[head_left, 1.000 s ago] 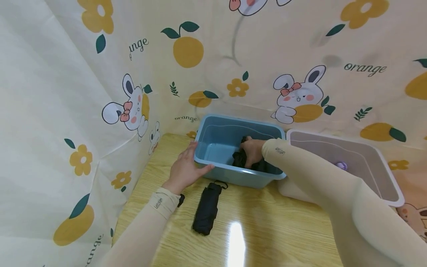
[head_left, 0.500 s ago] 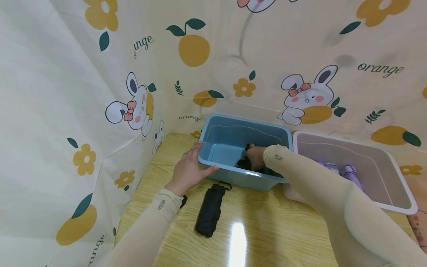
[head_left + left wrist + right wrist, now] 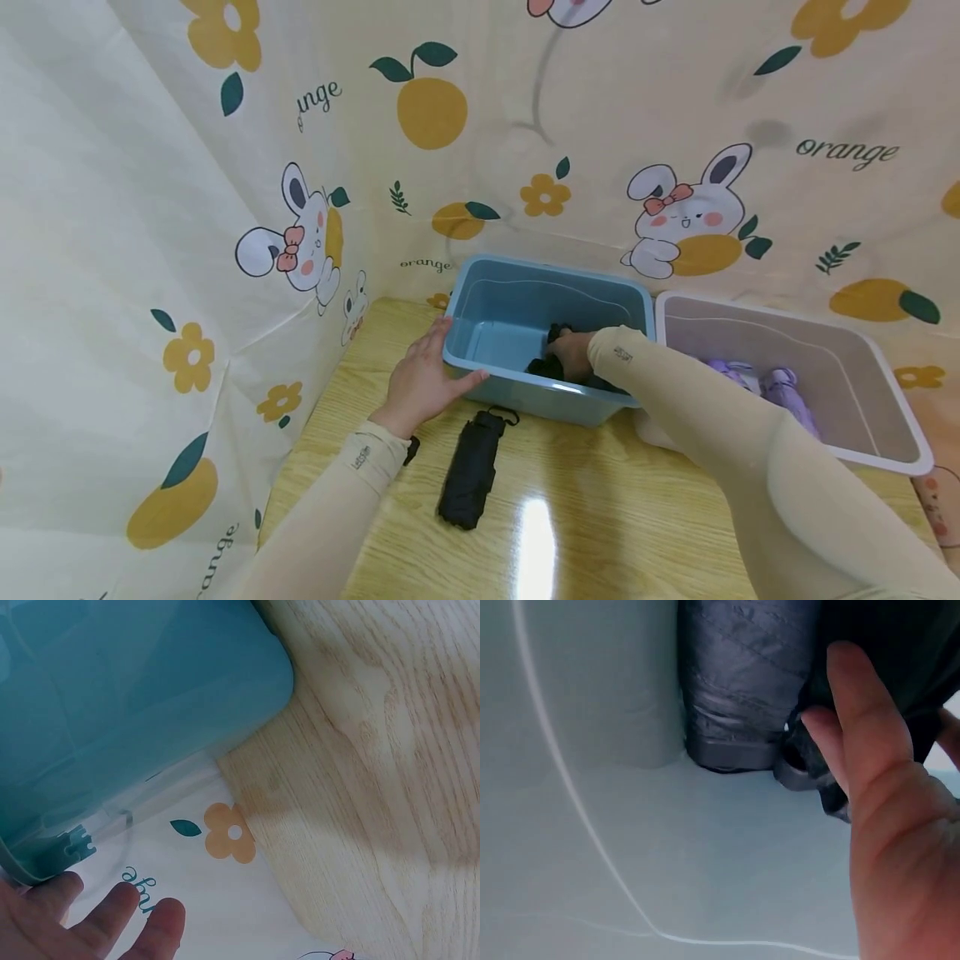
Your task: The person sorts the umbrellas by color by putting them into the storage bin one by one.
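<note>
My left hand (image 3: 423, 383) rests at the left front corner of the blue bin (image 3: 555, 267), its fingers extended along the outside of the rim and its thumb toward the front. Inside the bin, my right hand (image 3: 576, 354) holds a black folded umbrella (image 3: 546, 367), partly hidden by the hand and sleeve. The right wrist view shows a second dark folded umbrella (image 3: 746, 675) lying in the bin alongside the held one. Another black folded umbrella (image 3: 471, 471), with a wrist loop, lies on the table in front of the bin.
To the right stands a beige bin (image 3: 855, 333) containing purple folded umbrellas (image 3: 789, 396), partly covered by my right arm. A small black object (image 3: 412, 450) shows beside my left wrist. Printed cloth (image 3: 495, 108) hangs behind and to the left of the wooden table (image 3: 630, 517).
My right hand has sunk slightly deeper into the blue bin with the umbrella. The head view has shifted a little, and more of the purple umbrellas shows. My left hand stays at the corner.
</note>
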Motion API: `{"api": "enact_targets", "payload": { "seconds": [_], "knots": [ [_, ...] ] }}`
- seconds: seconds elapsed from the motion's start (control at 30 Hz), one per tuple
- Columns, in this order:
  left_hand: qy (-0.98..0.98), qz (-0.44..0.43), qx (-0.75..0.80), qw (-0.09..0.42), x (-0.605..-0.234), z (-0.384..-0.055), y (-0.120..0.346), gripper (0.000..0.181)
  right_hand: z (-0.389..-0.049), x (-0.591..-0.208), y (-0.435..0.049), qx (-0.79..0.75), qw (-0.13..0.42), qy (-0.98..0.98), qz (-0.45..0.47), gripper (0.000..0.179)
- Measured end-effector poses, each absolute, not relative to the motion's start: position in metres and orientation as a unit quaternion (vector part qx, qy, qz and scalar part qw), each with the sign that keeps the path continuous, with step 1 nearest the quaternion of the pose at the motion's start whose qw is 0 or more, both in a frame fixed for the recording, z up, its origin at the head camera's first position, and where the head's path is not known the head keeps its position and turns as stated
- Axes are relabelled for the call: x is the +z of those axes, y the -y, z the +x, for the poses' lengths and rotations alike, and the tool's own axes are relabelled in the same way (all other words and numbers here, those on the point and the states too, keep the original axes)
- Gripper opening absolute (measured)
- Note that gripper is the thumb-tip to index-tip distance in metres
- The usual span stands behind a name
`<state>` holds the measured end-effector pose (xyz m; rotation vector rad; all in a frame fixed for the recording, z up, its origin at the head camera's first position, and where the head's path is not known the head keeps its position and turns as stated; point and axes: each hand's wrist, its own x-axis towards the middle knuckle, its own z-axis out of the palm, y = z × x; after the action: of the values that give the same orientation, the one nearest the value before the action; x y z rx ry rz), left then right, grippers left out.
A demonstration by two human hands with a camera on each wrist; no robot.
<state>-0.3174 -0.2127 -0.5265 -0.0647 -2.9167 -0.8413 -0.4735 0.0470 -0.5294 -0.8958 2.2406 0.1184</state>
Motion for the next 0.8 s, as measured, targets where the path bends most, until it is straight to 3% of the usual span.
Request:
{"api": "enact_targets", "payload": {
  "seconds": [0.27, 0.8],
  "knots": [
    [0.959, -0.020, -0.278, 0.051, -0.525, -0.316, 0.210, 0.104, -0.469, -0.514, -0.048, 0.014, 0.406, -0.859, -0.313, 0.077],
    [0.957, -0.020, -0.285, 0.045, -0.524, -0.316, 0.211, 0.105, -0.458, -0.489, -0.052, 0.021, 0.389, -0.870, -0.304, 0.073]
  ]
}}
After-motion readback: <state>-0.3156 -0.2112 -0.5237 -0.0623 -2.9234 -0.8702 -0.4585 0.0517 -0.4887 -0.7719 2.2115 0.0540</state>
